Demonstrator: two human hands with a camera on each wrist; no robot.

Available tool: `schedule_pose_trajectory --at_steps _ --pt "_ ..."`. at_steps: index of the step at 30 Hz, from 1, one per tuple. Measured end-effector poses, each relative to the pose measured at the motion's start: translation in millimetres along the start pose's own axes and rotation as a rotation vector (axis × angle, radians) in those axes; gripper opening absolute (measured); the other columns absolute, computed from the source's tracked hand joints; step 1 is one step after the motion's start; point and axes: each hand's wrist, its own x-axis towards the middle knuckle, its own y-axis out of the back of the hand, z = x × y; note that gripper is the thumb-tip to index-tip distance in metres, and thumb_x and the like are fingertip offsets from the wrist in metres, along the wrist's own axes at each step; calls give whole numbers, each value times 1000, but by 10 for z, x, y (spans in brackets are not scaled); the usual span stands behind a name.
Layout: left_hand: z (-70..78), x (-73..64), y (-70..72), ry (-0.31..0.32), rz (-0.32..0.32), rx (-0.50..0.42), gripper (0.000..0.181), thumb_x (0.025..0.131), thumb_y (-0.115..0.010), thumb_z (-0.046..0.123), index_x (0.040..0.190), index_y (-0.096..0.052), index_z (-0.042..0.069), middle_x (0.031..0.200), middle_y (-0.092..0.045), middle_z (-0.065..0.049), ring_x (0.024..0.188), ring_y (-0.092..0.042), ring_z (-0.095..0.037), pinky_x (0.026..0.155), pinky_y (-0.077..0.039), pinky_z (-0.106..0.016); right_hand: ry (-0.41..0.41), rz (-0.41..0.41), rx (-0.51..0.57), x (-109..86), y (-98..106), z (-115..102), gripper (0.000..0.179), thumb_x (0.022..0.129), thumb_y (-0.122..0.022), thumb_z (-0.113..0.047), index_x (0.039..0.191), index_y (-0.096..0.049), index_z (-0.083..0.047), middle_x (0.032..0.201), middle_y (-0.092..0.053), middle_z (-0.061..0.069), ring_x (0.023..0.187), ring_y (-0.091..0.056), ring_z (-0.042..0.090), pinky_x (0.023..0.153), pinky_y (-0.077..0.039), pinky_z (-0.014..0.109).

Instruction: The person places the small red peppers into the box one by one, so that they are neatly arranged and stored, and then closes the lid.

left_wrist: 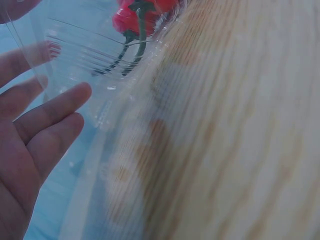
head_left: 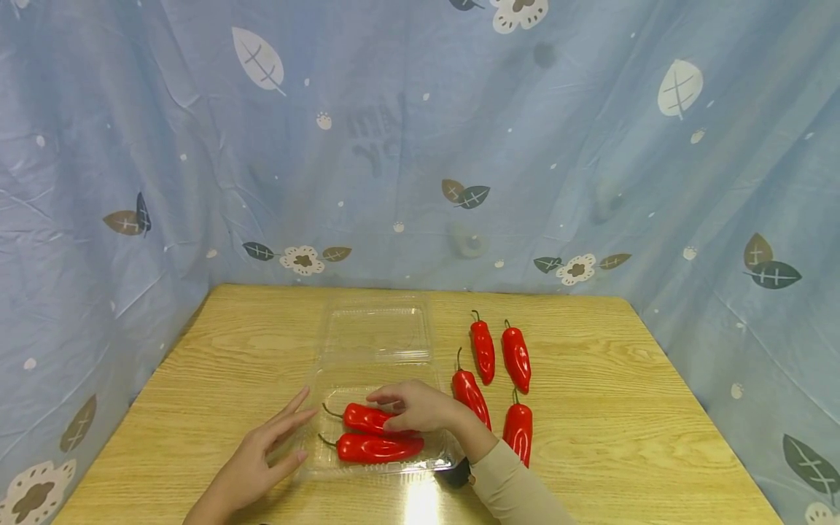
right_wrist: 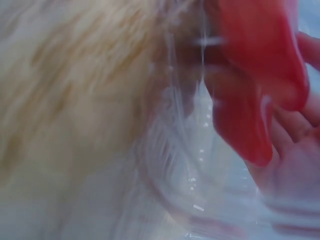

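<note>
In the head view an opened clear plastic clamshell box (head_left: 321, 464) lies on the table. Two red chili peppers with dark stems lie crosswise in its near half, a front chili pepper (head_left: 377, 449) and a rear chili pepper (head_left: 362, 417). My right hand (head_left: 420, 408) comes in from the right and grips the rear one, fingers on the far side and thumb on the near side. My left hand (head_left: 259, 459) is at the box's left edge, its fingers spread and holding nothing. In the right wrist view both peppers partly hide the right hand (right_wrist: 295, 150).
Right of the box lie several more red chili peppers (head_left: 482, 352) with stems pointing away. The right forearm passes over the lower ones. The box's lid (head_left: 375, 328) lies folded back on the wooden table (head_left: 590, 408). A patterned blue cloth (head_left: 394, 146) surrounds the table.
</note>
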Motion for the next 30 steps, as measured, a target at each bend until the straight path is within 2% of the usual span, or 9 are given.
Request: schedule_pose_trajectory --at_steps 7,12,17,21,24,30 --pt "-15 -10 -3 -22 6 4 52 85 -66 -1 135 -50 1 153 -27 -23 133 -37 -7 100 -38 -11 64 96 22 -14 -4 10 48 89 -64 -15 135 -53 -9 134 -57 7 121 -55 28 102 -47 31" --pt "-19 -20 -3 -16 10 13 52 85 -66 0 135 -50 1 152 -27 -23 132 -38 -7 99 -40 -13 134 160 114 -11 2 33 48 90 -63 -14 135 -51 -5 134 -56 13 124 -54 27 105 -44 31" --pt "-16 -35 -10 -7 10 19 52 86 -66 1 135 -50 2 153 -27 -22 131 -39 -7 98 -41 -13 190 205 234 -42 34 37 48 91 -63 -14 136 -49 -3 139 -52 13 128 -50 23 108 -40 29" --pt "-12 -36 -17 -8 13 21 51 86 -66 1 134 -50 2 153 -28 -22 131 -39 -7 98 -40 -12 231 250 250 -101 85 34 50 91 -63 -13 138 -47 -4 141 -51 10 129 -49 24 108 -40 29" --pt "-17 -31 -17 -9 9 10 51 86 -66 0 135 -50 1 153 -27 -22 131 -38 -7 99 -40 -12 245 295 233 -188 142 -7 50 91 -63 -11 138 -47 -5 140 -51 10 128 -49 28 107 -41 34" --pt "-28 -14 -1 -25 -1 -2 53 86 -65 -1 136 -49 1 153 -26 -23 133 -35 -5 100 -37 -11 204 382 257 -388 219 28 51 90 -65 -11 137 -47 -4 140 -51 12 128 -49 28 108 -40 39"
